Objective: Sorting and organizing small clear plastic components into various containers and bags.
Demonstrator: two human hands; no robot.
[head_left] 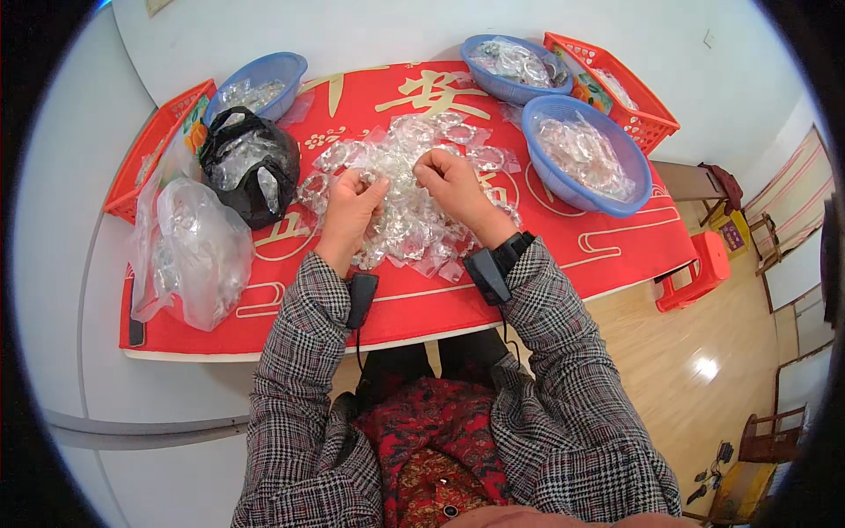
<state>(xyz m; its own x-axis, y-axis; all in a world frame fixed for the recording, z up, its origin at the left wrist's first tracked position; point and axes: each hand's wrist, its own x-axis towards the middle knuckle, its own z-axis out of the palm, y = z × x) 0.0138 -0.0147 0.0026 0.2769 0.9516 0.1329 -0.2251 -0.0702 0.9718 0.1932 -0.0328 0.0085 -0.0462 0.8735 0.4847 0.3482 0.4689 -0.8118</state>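
Note:
A heap of small clear plastic packets (407, 231) lies in the middle of the red table, with silvery ring-shaped pieces that look like bracelets showing in several. Over its left side is my left hand (354, 211), thumb and fingers pinched together at a bit of clear, shiny material too small to make out. My right hand (459, 192) hovers at the heap's right side with its fingers curled closed. Whatever it may hold is hidden by the fingers. The two hands are apart, their fingertips turned toward each other.
Blue baskets with packets stand at the back left (290, 72), back right (475, 77) and right (539, 141). Red crates (132, 195) (653, 123) flank them. A black bag (280, 151) and a white bag (207, 255) sit left. A red stool (704, 273) stands beyond the table.

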